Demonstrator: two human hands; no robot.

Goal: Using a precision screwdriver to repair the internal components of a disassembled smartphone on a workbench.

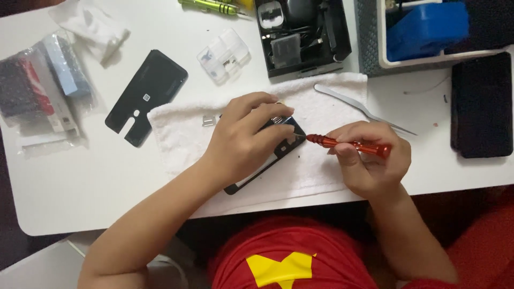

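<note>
My left hand (247,138) presses down on an opened black phone (284,147) that lies on a white towel (176,136); the hand covers most of the phone. My right hand (372,160) grips a small red screwdriver (348,144), held nearly level, its tip touching the phone's upper end next to my left fingertips. A tiny metal part (208,121) lies on the towel left of my left hand.
A black phone back cover (147,96) lies left of the towel, metal tweezers (358,107) on its right corner. Behind are a clear parts box (224,55), a black tool tray (302,35), green screwdrivers (211,6), a grey basket (369,48), bagged items (40,85) and a black pad (481,104).
</note>
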